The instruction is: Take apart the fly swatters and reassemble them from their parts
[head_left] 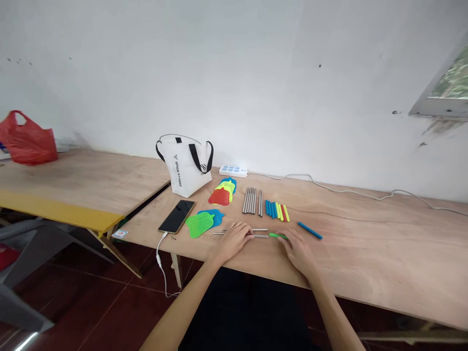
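Observation:
My left hand (pixel 236 240) rests on the table over two thin metal rods, its fingers bent and pressed together around the nearer rod (pixel 261 237). The farther rod (pixel 260 229) passes beside the fingertips. My right hand (pixel 298 248) pinches a green handle tube (pixel 278 236), whose left end lies close to the nearer rod's right end. A blue handle tube (pixel 310 230) lies apart to the right. Left of my hands are a green fly-swatter head (pixel 199 224) and a blue fly-swatter head (pixel 218 217), partly overlapping.
Farther back lie stacked red, yellow and blue swatter heads (pixel 220 196), a row of metal rods (pixel 249 201) and several coloured handle tubes (pixel 277 210). A phone (pixel 177 216) with a white cable, a white bag (pixel 187 168) and a power strip (pixel 233 170) stand left and behind.

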Motion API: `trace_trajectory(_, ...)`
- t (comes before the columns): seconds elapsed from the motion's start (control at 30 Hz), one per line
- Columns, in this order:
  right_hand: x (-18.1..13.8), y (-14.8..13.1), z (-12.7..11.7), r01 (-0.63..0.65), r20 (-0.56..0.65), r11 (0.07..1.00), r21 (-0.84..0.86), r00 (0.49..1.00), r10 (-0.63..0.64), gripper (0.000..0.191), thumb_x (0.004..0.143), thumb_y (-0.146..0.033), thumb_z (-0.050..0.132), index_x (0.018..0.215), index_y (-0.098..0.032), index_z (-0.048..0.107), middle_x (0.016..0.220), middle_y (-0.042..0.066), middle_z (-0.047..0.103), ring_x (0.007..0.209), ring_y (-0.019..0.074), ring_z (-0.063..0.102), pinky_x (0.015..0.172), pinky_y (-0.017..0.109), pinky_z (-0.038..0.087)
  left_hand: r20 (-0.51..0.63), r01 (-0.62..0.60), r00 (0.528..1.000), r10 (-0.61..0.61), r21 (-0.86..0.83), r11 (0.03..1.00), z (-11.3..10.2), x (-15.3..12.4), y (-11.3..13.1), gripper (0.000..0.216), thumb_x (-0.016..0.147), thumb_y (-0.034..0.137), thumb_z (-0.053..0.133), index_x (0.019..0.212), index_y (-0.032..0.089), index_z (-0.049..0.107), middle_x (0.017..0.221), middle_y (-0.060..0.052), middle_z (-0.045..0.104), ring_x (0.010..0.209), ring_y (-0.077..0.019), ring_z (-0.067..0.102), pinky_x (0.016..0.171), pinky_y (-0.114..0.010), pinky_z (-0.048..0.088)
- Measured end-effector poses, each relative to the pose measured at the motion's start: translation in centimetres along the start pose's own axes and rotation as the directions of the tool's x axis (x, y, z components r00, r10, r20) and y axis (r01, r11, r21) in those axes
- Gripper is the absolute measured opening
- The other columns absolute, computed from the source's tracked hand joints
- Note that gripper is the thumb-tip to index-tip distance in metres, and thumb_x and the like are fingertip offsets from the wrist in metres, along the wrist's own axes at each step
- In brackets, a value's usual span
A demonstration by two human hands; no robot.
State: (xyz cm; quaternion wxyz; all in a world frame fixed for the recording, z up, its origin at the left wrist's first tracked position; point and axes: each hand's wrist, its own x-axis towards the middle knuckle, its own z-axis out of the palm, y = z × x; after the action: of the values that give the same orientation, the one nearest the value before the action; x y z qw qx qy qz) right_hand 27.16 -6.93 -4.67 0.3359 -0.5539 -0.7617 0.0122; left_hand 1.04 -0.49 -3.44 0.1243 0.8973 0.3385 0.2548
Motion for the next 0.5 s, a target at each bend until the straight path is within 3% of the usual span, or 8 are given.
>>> trace_trajectory(0.27, -0.1, -0.1, 0.0, 0.021, 0.023, 1.0, 0.001, 1.0, -0.021, 0.027, 0.105, -0.037, 0.041, 0.107, -0.027, 0.065, 0.106, 0.005, 0.071, 0.1, 0.0236, 0.066, 0.09, 0.041, 0.052, 0.004, -0.027, 1.0, 0.027, -0.02, 0.999, -0.1, 0.0, -0.1, 0.012, 0.104, 0.031, 0.052, 0.1, 0.022, 0.057, 0.104, 0.0, 0.067, 0.099, -0.0188, 0.059, 0.091, -0.033, 0.04)
trace_trajectory(0.5, 0.3, -2.2, 1.1, 0.092, 0.089, 0.995, 0.047, 0.991, -0.096, 0.03, 0.106, -0.036, 0.04, 0.112, -0.029, 0.068, 0.106, 0.005, 0.071, 0.098, 0.0223, 0.066, 0.089, 0.04, 0.053, 0.023, -0.052, 0.998, 0.056, -0.145, 0.988, 0.2, -0.3, 0.5, 0.015, 0.105, 0.034, 0.051, 0.103, 0.023, 0.06, 0.105, -0.001, 0.065, 0.102, -0.0185, 0.059, 0.09, -0.031, 0.045)
